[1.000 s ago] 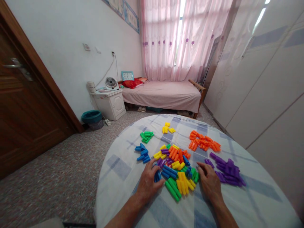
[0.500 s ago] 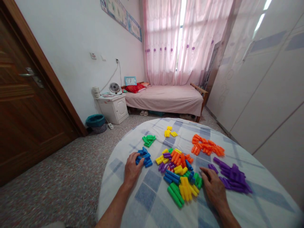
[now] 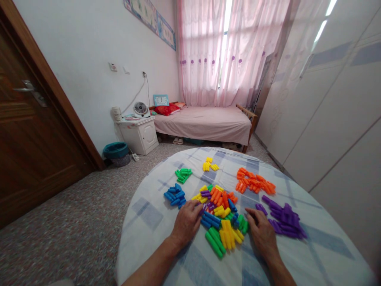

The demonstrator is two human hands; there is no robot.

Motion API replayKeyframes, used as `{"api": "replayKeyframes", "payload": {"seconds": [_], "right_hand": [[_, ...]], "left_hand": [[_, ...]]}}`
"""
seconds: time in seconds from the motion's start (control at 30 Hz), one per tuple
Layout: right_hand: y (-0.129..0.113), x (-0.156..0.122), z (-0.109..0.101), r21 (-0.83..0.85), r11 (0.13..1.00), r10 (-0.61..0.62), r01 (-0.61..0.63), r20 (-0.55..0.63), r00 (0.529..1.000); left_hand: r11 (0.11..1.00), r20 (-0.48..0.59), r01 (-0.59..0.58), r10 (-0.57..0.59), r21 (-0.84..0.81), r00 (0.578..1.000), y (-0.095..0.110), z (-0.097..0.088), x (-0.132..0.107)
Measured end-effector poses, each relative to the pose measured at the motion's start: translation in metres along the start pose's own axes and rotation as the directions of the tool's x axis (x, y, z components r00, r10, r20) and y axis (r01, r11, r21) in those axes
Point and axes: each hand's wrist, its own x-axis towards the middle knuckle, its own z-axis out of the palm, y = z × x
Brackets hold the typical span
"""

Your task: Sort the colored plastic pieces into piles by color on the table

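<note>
A mixed heap of coloured plastic pegs (image 3: 222,216) lies in the middle of a round table with a blue-checked cloth (image 3: 312,246). My left hand (image 3: 186,223) rests at the heap's left edge, its fingers slightly bent, their tips touching blue and purple pegs. Flat on the cloth at the heap's right edge lies my right hand (image 3: 262,234), fingers stretched out, holding nothing. Around the heap lie sorted piles: blue (image 3: 175,195), green (image 3: 183,174), yellow (image 3: 208,165), orange (image 3: 254,182) and purple (image 3: 284,220).
Beyond the table are a pink bed (image 3: 208,121), a white bedside cabinet (image 3: 138,135) with a small fan, and a teal bin (image 3: 115,151) on the floor. A brown door (image 3: 32,131) stands on the left and white wardrobes (image 3: 333,107) on the right.
My left hand left the heap, went out to the blue pile, and has now come back to the heap's left edge. My right hand has hardly moved.
</note>
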Motion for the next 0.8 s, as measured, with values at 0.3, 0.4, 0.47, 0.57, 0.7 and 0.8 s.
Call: {"api": "replayKeyframes", "payload": {"seconds": [0.3,0.4,0.47,0.57,0.7,0.8], "right_hand": [[-0.0005,0.0001,-0.0009,0.036,0.999,0.008,-0.007,-0.004,1.0],[-0.001,0.0,-0.0008,0.042,0.999,-0.006,0.006,-0.01,1.0],[-0.0012,-0.0001,-0.0008,0.047,0.999,-0.016,0.017,-0.011,1.0],[-0.001,-0.0002,-0.0007,0.044,0.999,-0.023,0.023,-0.012,1.0],[-0.0009,-0.0002,-0.001,0.043,0.999,-0.011,0.011,0.004,1.0],[-0.0016,-0.0002,-0.0015,0.037,0.999,0.004,-0.004,0.016,1.0]], "left_hand": [[0.999,0.017,0.028,-0.027,-0.03,0.999,-0.0009,0.0041,0.004],[0.994,0.022,0.049,-0.047,-0.095,0.999,-0.0011,0.0044,0.0021],[0.984,0.02,0.078,-0.076,-0.16,0.997,-0.0008,0.0035,0.0019],[0.963,0.017,0.136,-0.136,-0.234,0.991,-0.0003,0.0005,0.0028],[0.941,-0.003,0.189,-0.198,-0.281,0.98,-0.0001,-0.0029,0.0041],[0.941,-0.005,0.179,-0.188,-0.289,0.982,0.0004,-0.0042,0.0047]]}}
